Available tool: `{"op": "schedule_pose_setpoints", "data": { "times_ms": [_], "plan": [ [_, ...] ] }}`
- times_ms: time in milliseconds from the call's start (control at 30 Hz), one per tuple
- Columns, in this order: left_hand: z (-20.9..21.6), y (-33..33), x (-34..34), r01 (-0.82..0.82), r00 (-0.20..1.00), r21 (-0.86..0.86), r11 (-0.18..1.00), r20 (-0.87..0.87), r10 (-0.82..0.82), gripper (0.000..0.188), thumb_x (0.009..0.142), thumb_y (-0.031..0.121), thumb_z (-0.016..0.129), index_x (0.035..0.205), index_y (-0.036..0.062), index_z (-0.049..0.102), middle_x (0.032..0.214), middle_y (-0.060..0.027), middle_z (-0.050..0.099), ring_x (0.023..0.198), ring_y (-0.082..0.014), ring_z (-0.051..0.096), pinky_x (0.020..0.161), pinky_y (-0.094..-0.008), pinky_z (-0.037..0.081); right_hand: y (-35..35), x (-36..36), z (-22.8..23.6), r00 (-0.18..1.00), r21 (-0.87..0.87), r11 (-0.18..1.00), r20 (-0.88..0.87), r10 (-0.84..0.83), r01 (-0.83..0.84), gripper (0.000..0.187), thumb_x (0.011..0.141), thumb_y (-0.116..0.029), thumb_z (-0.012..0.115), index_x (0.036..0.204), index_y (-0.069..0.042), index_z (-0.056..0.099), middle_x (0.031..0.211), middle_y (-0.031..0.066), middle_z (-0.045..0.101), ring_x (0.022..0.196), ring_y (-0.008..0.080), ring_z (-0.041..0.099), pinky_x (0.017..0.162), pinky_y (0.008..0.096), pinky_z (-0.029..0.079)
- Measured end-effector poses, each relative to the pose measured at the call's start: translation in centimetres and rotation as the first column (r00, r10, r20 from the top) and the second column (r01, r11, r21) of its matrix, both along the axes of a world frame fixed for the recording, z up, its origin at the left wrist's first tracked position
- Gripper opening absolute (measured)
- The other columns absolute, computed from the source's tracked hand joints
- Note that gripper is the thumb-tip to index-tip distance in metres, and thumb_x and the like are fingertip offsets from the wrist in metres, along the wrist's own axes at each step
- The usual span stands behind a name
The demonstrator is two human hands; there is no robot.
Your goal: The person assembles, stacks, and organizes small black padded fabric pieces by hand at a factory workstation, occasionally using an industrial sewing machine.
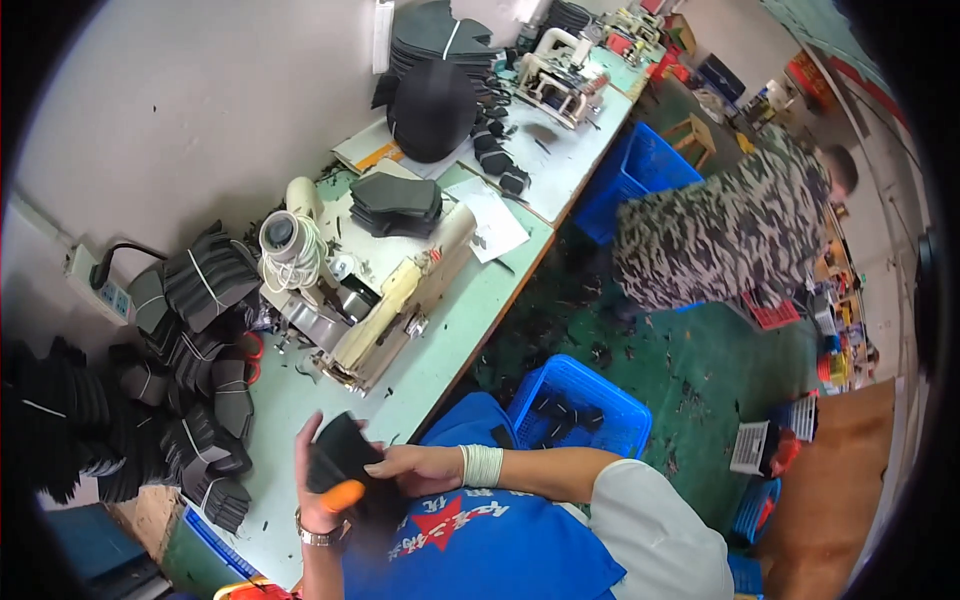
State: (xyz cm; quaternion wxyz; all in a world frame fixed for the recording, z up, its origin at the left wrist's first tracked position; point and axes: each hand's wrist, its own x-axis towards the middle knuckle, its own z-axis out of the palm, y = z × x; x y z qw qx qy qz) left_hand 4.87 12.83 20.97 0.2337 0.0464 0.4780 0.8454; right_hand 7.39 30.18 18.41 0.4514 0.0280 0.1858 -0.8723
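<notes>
A blue apron (500, 560) backs the left hand (316, 512) and right hand (415, 466), together clasping a black piece (340, 450), seemingly inspecting it; the next move calls for steady fingers.

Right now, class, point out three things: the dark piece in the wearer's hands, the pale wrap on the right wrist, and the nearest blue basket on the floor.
Dark piece (338, 446): head view, on its broad face.
Pale wrap (482, 466): head view, mid-band.
Blue basket (618, 402): head view, inner wall.
</notes>
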Motion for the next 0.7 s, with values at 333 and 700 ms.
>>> {"op": "schedule_pose_setpoints", "data": {
  "times_ms": [333, 700],
  "plan": [
    [0.1, 5.4, -2.7, -0.262, 0.945, 0.064, 0.963, 0.22, 0.242, 0.098, 0.063, 0.011, 0.083, 0.142, 0.0127, 0.026, 0.13, -0.0212, 0.047, 0.114, -0.0377, 0.054, 0.095, -0.0489, 0.047, 5.8, -5.6, -1.7, 0.967, -0.064, 0.969, 0.075, 0.244, -0.239, 0.053, 0.094, -0.025, 0.054, 0.136, 0.001, 0.035, 0.133, 0.0132, 0.048, 0.121, 0.023, 0.049, 0.106, 0.0397, 0.035],
    [1.1, 5.9, -4.5, -0.296, 0.955, 0.037, 0.955, 0.039, 0.294, 0.124, 0.058, 0.012, 0.086, 0.148, 0.0204, 0.001, 0.124, -0.021, 0.048, 0.112, -0.0355, 0.054, 0.092, -0.0507, 0.048, 6.9, -11.0, 0.2, 0.908, -0.003, 0.919, -0.158, 0.388, -0.393, 0.061, 0.092, -0.028, 0.056, 0.141, -0.001, 0.03, 0.133, 0.0104, 0.047, 0.119, 0.0173, 0.048, 0.102, 0.0327, 0.037]
  ]
}}
